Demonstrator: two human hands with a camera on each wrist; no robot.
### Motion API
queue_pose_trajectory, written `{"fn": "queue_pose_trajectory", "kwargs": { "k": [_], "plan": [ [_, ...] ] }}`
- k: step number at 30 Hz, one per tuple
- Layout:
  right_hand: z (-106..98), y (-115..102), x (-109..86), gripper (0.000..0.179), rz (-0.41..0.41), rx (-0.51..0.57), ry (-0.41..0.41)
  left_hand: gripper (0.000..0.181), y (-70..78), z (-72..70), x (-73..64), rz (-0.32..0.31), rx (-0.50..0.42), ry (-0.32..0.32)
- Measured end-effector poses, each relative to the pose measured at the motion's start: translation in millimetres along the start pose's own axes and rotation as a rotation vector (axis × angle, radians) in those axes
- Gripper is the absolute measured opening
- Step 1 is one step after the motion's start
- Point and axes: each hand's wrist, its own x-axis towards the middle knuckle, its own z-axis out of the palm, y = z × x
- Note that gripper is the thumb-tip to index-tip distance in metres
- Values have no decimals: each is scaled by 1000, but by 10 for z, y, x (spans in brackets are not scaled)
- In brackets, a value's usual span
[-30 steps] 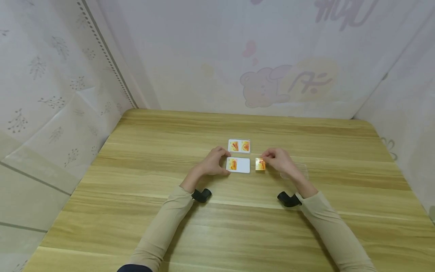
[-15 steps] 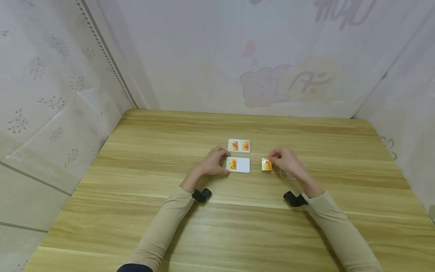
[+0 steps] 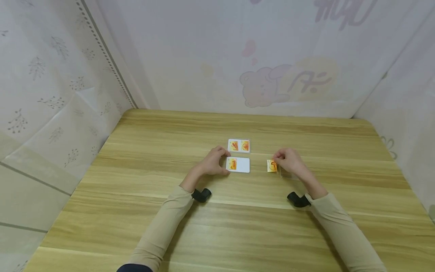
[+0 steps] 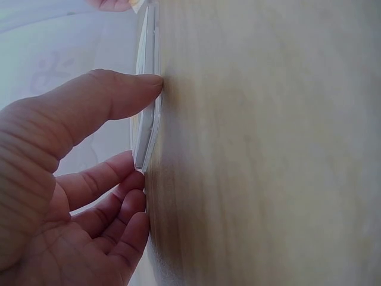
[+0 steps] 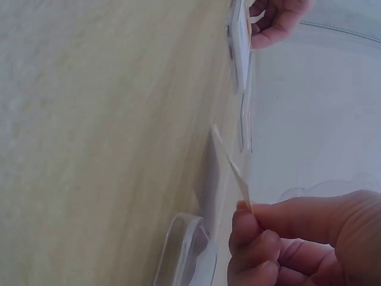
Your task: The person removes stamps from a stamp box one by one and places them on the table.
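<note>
On the wooden table lies a white card (image 3: 242, 165) in a clear plastic case, with one yellow-and-red picture on its left half. My left hand (image 3: 211, 162) holds this card by its left end, thumb at the near edge and a finger at the far edge; the thumb (image 4: 128, 94) shows against the case's side in the left wrist view. Between thumb and forefinger, my right hand (image 3: 288, 160) pinches a corner of a thin yellow-and-red paper square (image 3: 271, 166). Seen edge-on in the right wrist view, the paper square (image 5: 231, 164) slants, slightly bent, above the table.
Behind the held card lies a second white card (image 3: 239, 146) with two similar pictures, also cased. A clear plastic lid or case (image 3: 289, 174) sits beneath and beside my right hand. Patterned cloth (image 3: 217, 75) hangs behind the table (image 3: 217, 230).
My right hand has moved to the right with the paper square, away from the held card and over the clear plastic piece. The left hand and both cards have stayed put.
</note>
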Motion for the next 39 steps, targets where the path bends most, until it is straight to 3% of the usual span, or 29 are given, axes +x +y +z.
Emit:
{"fn": "queue_pose_trajectory", "kwargs": {
  "k": [7,16,29,39],
  "plan": [
    [9,0,-3,11,14,-15,6,53,1,-2,-5,-4,1,-6],
    [51,-22,42,9,19,-112,34,52,6,-5,-8,-5,-10,-6],
    [104,-47,70,11,-52,-227,53,51,-20,4,-11,18,-4,7],
    [127,-119,75,15,4,-256,6,51,-21,7,-7,17,-1,4]
  ]
}}
